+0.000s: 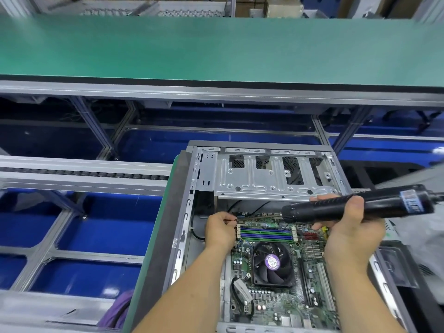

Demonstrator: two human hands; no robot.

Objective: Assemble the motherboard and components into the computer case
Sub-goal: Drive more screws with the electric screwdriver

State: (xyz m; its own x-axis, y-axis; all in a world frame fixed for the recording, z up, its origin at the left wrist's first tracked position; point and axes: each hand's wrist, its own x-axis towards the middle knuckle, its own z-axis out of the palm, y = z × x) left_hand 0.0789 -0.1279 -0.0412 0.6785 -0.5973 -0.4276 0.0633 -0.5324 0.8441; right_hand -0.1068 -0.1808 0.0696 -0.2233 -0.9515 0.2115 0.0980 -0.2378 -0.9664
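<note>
The motherboard (283, 267) lies flat inside the open computer case (206, 179), already seated under both forearms, so the step in hand looks like screwing it down at its far-left corner. The left hand (219, 230) has its fingers (229, 221) curled in a pinch right at the tip of the driver's thin bit (259, 216), most likely to steady the bit or a small screw over a mounting hole; the screw itself is too small to make out. The right hand (348, 227) wraps its fingers round the black electric screwdriver (355, 206), holding it nearly level and slanted down toward the left fingers, which suits reaching in beneath the drive cage (276, 176) just beyond both hands. Just nearer than the left fingers run the memory slots (266, 234), and nearer still, between the wrists, sits the CPU fan (272, 264). The case rests on a dark-edged tabletop (158, 236); well beyond the fingers stretches a green conveyor belt (216, 49).
</note>
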